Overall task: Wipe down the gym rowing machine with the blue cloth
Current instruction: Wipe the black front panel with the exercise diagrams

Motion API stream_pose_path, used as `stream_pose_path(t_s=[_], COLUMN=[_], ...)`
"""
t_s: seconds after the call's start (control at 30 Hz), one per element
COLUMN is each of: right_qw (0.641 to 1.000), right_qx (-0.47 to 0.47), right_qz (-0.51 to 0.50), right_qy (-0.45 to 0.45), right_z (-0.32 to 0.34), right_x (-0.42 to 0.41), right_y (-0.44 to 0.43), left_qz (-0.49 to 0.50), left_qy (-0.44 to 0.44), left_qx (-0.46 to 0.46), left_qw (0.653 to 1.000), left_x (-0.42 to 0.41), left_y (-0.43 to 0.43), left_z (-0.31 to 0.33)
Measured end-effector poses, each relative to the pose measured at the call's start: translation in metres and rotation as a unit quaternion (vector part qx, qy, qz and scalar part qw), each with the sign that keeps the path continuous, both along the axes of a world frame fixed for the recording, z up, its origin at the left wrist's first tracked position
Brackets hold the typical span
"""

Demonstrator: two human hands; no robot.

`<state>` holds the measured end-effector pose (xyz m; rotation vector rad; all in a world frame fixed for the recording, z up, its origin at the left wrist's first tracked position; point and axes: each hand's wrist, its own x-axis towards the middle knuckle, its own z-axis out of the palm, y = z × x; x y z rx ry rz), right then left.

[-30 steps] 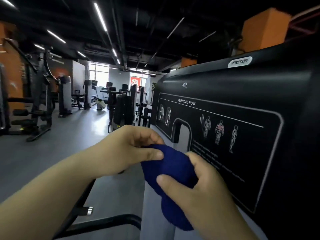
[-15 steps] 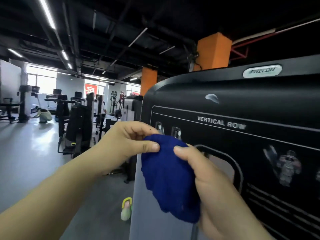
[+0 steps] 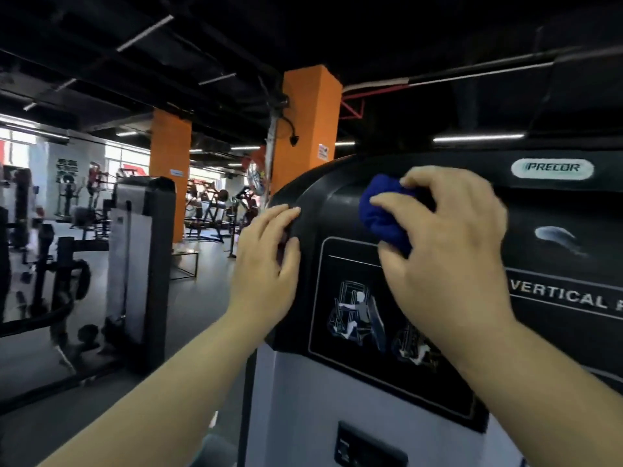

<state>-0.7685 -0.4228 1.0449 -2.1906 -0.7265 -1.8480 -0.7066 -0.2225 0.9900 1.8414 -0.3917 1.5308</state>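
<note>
The right hand (image 3: 448, 251) is clutching the bunched blue cloth (image 3: 381, 217), pressing it on the rowing machine (image 3: 556, 203) near its rounded top-left corner. The left hand (image 3: 266, 261), slack, is resting on the left edge; bare black panel is stretching rightward.

A black open ceiling (image 3: 236, 32) carrying pipes and strip lights (image 3: 478, 138) hangs over a gym hall with a grey floor (image 3: 202, 274). Two square orange columns stand mid-room: the nearer column (image 3: 308, 123) beside a small dark fixture (image 3: 294, 139) on a cable, the farther column (image 3: 170, 170) close to bright windows (image 3: 114, 153) at left. A dark weight machine (image 3: 141, 257) and blurred racks (image 3: 209, 210) stand across the floor.
</note>
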Motion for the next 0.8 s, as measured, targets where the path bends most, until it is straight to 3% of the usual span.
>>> stream_pose_path(t_s=[0.1, 0.27, 0.33, 0.43, 0.53, 0.6, 0.7, 0.8], right_qw=[0.986, 0.948, 0.952, 0.971, 0.975, 0.966, 0.927, 0.908], right_qx=[-0.118, -0.298, -0.293, -0.214, -0.166, -0.205, -0.347, -0.402], right_qz=[-0.095, -0.082, -0.077, -0.110, -0.145, -0.150, -0.129, -0.109], right_qy=[0.070, 0.080, 0.045, 0.004, 0.031, 0.055, 0.058, 0.030], right_z=[-0.018, -0.069, -0.055, -0.009, 0.006, -0.017, -0.060, -0.038], right_x=[0.021, 0.026, 0.030, 0.034, 0.038, 0.037, 0.030, 0.029], right_y=[0.016, 0.011, 0.011, 0.029, 0.045, 0.042, 0.019, 0.007], left_qz=[0.008, -0.033, -0.043, -0.059, -0.089, -0.099, -0.093, -0.104], left_qy=[-0.040, -0.072, -0.062, -0.039, -0.014, -0.002, 0.001, 0.013], left_qx=[-0.006, 0.016, 0.033, 0.049, 0.035, 0.037, 0.055, 0.045], left_qw=[0.999, 0.997, 0.997, 0.996, 0.995, 0.994, 0.994, 0.994], left_x=[0.016, 0.022, 0.019, 0.012, 0.009, 0.009, 0.010, 0.006], left_y=[-0.003, 0.005, 0.011, 0.016, 0.017, 0.019, 0.021, 0.020], left_z=[-0.013, -0.018, -0.017, -0.016, -0.016, -0.017, -0.017, -0.017])
